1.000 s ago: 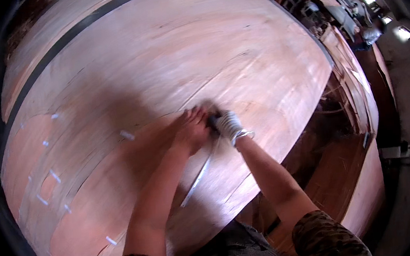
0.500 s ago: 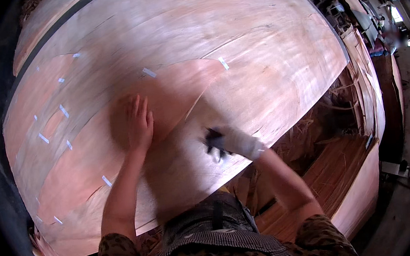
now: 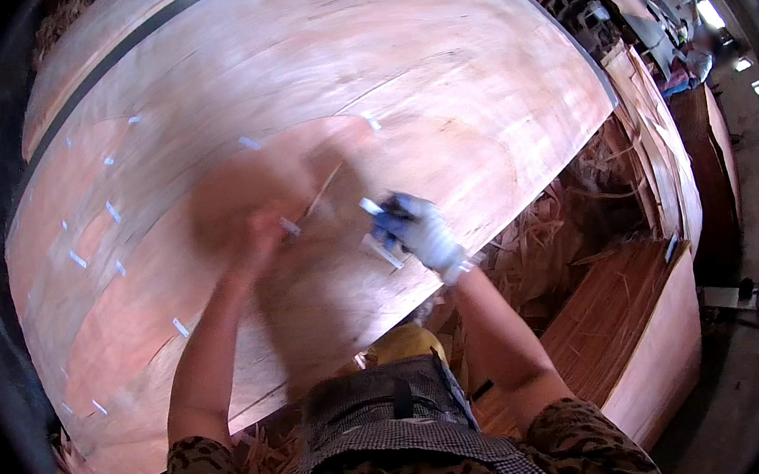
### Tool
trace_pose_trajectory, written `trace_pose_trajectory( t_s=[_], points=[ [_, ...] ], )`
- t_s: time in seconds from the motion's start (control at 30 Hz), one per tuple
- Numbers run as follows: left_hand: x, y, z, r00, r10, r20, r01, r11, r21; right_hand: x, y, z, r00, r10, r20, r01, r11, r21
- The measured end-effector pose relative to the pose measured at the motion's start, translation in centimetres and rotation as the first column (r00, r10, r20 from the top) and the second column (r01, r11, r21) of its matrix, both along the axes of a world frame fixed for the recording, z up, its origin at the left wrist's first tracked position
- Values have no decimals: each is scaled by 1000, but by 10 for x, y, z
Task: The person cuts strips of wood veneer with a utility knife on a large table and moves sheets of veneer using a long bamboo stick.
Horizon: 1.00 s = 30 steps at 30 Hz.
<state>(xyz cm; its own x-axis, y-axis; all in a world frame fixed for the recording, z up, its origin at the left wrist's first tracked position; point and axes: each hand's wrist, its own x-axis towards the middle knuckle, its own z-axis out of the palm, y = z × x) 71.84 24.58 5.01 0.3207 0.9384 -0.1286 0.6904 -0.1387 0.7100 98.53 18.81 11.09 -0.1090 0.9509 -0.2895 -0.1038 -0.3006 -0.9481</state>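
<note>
A broad, pale pinkish wood veneer sheet (image 3: 437, 76) lies before me, with a redder veneer patch (image 3: 162, 258) set into it. Short white tape strips lie along the patch's edges, among them one (image 3: 249, 143) at its upper edge. My bare left hand (image 3: 260, 234) is over the patch, blurred, its fingers drawn in; a tape strip (image 3: 290, 226) shows right by its fingertips at the seam. My right hand (image 3: 413, 226), in a white glove with dark blue fingers, is curled round white tape (image 3: 370, 206), one end sticking out. Another pale strip (image 3: 386, 253) shows below those fingers.
Beyond the sheet's right edge stands a stack of reddish veneer (image 3: 606, 316). Torn veneer scraps (image 3: 536, 249) fill the gap beside it. More veneer sheets (image 3: 658, 137) lean further right. A dark band (image 3: 133, 46) crosses the far left.
My left hand has gone from lying flat to drawn-in fingers, slightly lower. A tape strip now shows at the seam beside it. My right hand has risen, tape end showing. The view has shifted.
</note>
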Motion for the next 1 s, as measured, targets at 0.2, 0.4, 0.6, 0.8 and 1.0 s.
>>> trace_pose_trajectory(
  t_s=[0.2, 0.4, 0.6, 0.8, 1.0],
  points=[
    [93, -18, -8, 947, 270, -172, -149, 848, 509, 208, -128, -20, 996, -86, -24, 81, 984, -156],
    [301, -37, -7, 879, -18, -477, 265, 850, 455, 336, -208, -40, 955, -174, 239, 251, 905, -344],
    [346, -1, -29, 829, -102, -550, 299, 912, 281, 451, -226, -43, 785, -277, 554, 472, 846, -246],
    [345, 2, -28, 786, -86, -613, 394, 833, 389, 546, -114, -43, 829, -314, 463, 416, 899, -136],
    [343, -6, -30, 835, -63, -546, 323, 860, 395, 658, 2, -28, 713, -147, 686, 213, 977, -12]
  ],
)
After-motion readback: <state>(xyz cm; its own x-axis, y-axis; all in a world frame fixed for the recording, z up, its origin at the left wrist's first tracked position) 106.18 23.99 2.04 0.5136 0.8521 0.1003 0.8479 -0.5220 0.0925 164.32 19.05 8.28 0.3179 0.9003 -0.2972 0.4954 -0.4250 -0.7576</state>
